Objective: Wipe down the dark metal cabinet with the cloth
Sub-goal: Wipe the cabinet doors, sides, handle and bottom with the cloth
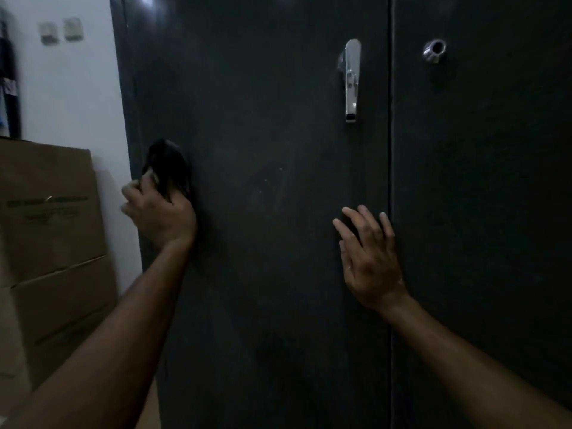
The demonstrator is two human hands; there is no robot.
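Nearest the camera, two bare forearms reach out toward the cabinet point(263, 212). The right hand point(370, 258) is flat against the left door, fingers spread and straight, just left of the seam between the doors, looks like it's bracing. The left hand point(158, 213) is further left, near the door's left edge, fingers curled around a bunched-up dark cloth point(168, 168) that it holds against the metal. Cloth and cabinet are both so dark it's hard to see how much fabric is actually touching.

There's a faint smudgy patch with pale specks in the middle of the door, between the hands, so I'd guess that bit isn't wiped yet. Further up is the chrome handle point(351, 80), and on the right door a round lock point(435, 50).

What could go wrong: the cloth is wadded small, so strokes could skip strips. Working that close to the edge, the hand could slide off toward the cardboard boxes point(52, 243) stacked at the left by the wall. The bare right palm might also leave prints.
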